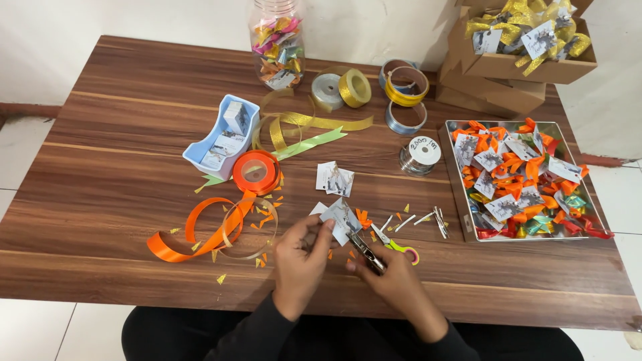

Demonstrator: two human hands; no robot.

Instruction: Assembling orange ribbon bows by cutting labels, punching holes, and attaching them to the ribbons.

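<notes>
Holding a small printed card (pixel 340 215) pinched in our left hand (pixel 301 257), we had our right hand (pixel 391 277) closed around a metal hand punch (pixel 365 252), its nose set against the lower edge of the card. Both hands worked close together over the near edge of the wooden table (pixel 100 174).

Just beyond the right hand lay a pair of scissors with green and pink handles (pixel 401 246), and past those some short white strips and a small metal tool (pixel 439 222). Further ahead of the left hand sat two more loose cards (pixel 334 178). Off to the left of that hand, an orange ribbon spool (pixel 257 172) trailed a long curl of orange ribbon (pixel 200 237), with orange and gold trimmings scattered about.

Judging by how things lay, a good part of the work seemed done: a metal tray (pixel 461 200) well to the right of the right hand was heaped with cards tied to orange bows, and a cardboard box (pixel 508 67) far beyond it held gold ones. A blue plastic bin (pixel 204 144) ahead and to the left held a stack of unused cards, so we judged more remained. A clear jar (pixel 277 43) of finished pieces and several ribbon rolls (pixel 354 87) stood at the far side.
</notes>
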